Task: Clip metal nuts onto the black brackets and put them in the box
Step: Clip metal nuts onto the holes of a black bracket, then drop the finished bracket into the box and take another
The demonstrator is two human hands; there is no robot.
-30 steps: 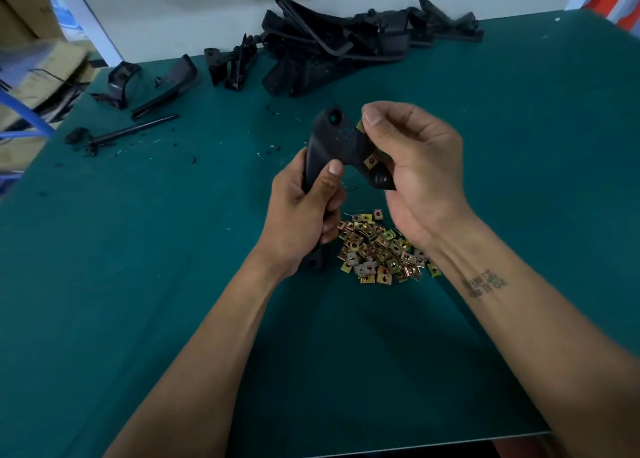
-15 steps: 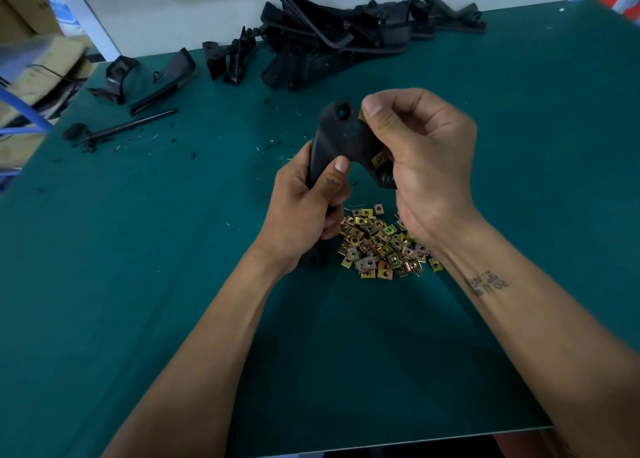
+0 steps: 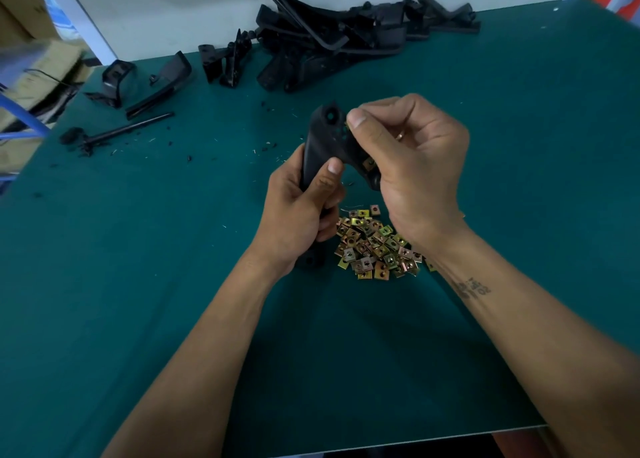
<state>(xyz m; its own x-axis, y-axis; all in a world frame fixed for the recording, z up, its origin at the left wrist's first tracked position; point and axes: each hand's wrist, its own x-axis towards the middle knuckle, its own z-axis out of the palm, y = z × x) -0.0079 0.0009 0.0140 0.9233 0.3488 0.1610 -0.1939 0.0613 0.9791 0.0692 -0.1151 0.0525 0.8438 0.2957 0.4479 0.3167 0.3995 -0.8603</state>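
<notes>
Far left, off the worktop [image 3: 104, 284] edge: cardboard boxes [image 3: 20, 10], no print readable, w/ a blue bar [image 3: 24, 118] in front. On the green worktop, left rear: a few loose black parts [image 3: 145, 80] & a thin black rod [image 3: 121, 132], black crumbs scattered round them. Rear centre: big heap of brackets [image 3: 339, 38] against the wall. Centre, held above the worktop: one bracket [image 3: 325, 142], roughly upright. Left hand [image 3: 298, 215] grips its lower stem, fingers wrapped round, thumb across the front. Right hand [image 3: 415, 173] pinches the bracket's upper right part, thumb near the top hole, fingers curled behind; a gold nut [image 3: 367, 162] shows at the bracket's edge under the thumb, whether fully clipped can't tell. Ring on one right finger. Just below the hands: pile of nuts [image 3: 377, 246] on the worktop, right wrist over its edge. Right forearm: small tattoo [image 3: 472, 288], script too blurred to read.
</notes>
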